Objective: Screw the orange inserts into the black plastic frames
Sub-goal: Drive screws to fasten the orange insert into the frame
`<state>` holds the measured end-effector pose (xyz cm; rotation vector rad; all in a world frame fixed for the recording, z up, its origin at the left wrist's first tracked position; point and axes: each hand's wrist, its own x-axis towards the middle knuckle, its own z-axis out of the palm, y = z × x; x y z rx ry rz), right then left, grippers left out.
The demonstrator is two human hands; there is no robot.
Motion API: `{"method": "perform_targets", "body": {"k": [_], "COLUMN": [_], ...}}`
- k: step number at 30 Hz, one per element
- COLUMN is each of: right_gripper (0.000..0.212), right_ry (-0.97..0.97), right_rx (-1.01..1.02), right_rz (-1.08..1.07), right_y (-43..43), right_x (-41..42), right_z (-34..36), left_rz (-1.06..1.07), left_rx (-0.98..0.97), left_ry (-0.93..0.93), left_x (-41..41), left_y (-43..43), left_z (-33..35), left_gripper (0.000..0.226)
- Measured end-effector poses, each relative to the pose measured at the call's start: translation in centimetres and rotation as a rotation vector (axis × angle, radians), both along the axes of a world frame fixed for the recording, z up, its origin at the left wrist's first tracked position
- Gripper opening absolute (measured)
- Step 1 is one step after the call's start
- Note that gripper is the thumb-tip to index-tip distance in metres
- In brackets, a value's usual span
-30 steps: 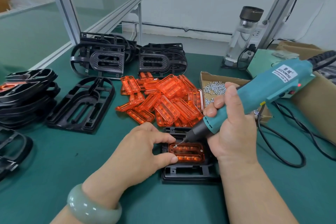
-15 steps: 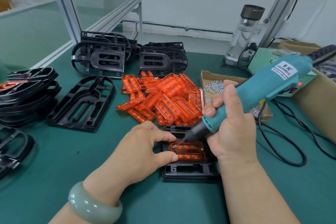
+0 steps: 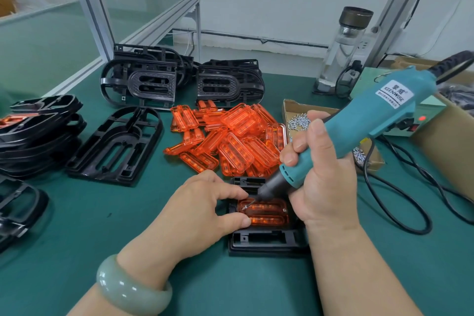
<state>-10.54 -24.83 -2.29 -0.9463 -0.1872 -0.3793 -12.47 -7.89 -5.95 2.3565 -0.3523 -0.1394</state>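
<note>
So the black frame being worked on lies flat on the green desk, near the middle and close to the person. An orange insert is seated in its opening.

The left hand comes in from the left with thumb and index finger curled. They pinch the left end of the orange insert, thumb on the near corner and index finger at the far corner. There's a pale green bangle on that wrist.

The right hand is wrapped tight around a teal screwdriver, which is tilted so its body runs up to the right. The bit points down-left, and a small screw at the bit's tip sits on the insert's far-left corner, right between the left hand's fingers. Another screw head shows at the insert's right end.

Just beyond the frame is a loose pile of orange inserts, with a cardboard box of screws to its right. An empty frame lies flat to the left of the pile, and a stack of frames sits at the far left edge. More frames stand along the far side. A clear bottle stands at the far right, and the black cord loops over the desk on the right.
</note>
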Motion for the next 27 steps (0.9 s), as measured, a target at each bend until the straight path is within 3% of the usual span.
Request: {"method": "perform_targets", "body": {"k": [14, 24, 27], "right_gripper": [0.012, 0.022, 0.027], "right_ry": [-0.061, -0.090, -0.091], "right_rx": [-0.123, -0.242, -0.313], "right_rz": [0.044, 0.191, 0.269], "right_y": [0.5, 1.6, 2.1], "right_x": [-0.2, 0.3, 0.6], "right_z": [0.5, 1.2, 1.6], "left_rz": [0.006, -0.018, -0.067], "left_rx": [0.017, 0.081, 0.069], "left_ry": [0.001, 0.012, 0.024], "left_x": [-0.1, 0.1, 0.0], "left_y": [-0.1, -0.2, -0.3], "left_z": [0.2, 0.6, 1.2], "left_gripper": [0.037, 0.040, 0.028]}}
